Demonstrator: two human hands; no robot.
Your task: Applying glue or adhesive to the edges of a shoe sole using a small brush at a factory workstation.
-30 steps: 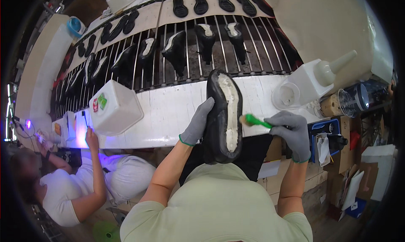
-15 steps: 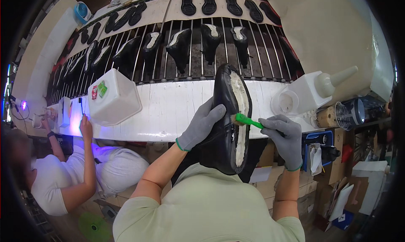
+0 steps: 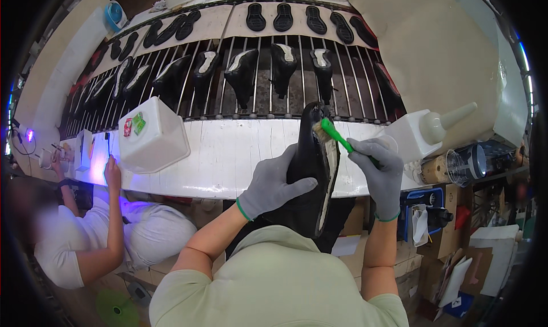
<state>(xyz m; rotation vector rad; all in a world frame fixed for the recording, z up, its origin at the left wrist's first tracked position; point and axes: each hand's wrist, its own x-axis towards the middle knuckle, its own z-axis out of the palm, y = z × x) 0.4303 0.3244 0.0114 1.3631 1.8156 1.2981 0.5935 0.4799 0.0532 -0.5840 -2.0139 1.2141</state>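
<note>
A black boot upper with a whitish underside strip is tilted up in front of me, sole side toward the right. My left hand, in a grey glove with green cuff, grips it round its left side. In my gloved right hand is a green-handled brush, its light bristles against the far end of the underside. Fingers of the right hand wrap the handle, hiding its end. Close to the right hand stands a small whitish cup, partly covered by the glove.
Beyond the white ledge, a roller rack carries several black uppers, with black soles on a board behind. A white box stands left, a white bottle right. A co-worker sits at left holding a thin brush.
The brush has moved from the middle of the underside to its far end. The boot upper has turned and lowered slightly, and my left hand has shifted its hold a little lower.
</note>
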